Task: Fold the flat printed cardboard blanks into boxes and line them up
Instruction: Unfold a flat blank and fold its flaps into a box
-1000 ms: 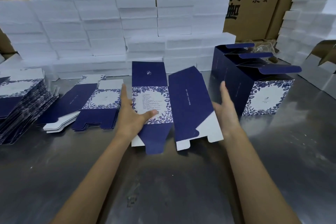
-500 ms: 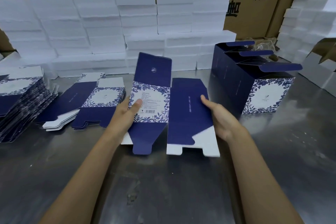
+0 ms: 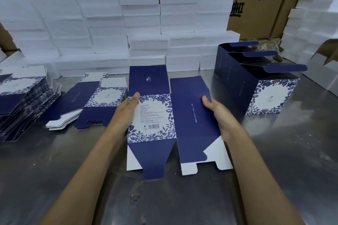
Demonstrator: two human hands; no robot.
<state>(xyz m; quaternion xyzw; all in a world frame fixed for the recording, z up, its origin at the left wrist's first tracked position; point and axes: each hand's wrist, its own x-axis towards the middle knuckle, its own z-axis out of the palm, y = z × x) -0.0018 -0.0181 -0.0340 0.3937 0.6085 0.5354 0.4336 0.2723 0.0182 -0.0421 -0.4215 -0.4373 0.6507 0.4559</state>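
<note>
A flat navy and white floral cardboard blank is held up over the middle of the steel table, its two panels facing me. My left hand grips its left edge, thumb on the floral panel beside the printed text. My right hand grips the right edge, thumb on the plain navy panel. Several folded boxes stand in a row at the right with their top flaps open. More flat blanks lie in a low pile left of my hands, and a taller stack sits at the far left.
White foam boxes are stacked in a wall along the back of the steel table. Brown shipping cartons rise behind them. More white boxes are piled at the right, beside an open carton.
The blank has been lifted toward me and squared up. My right hand went from flat beside its right edge to gripping that edge; my left hand shifted to grip the left edge.
</note>
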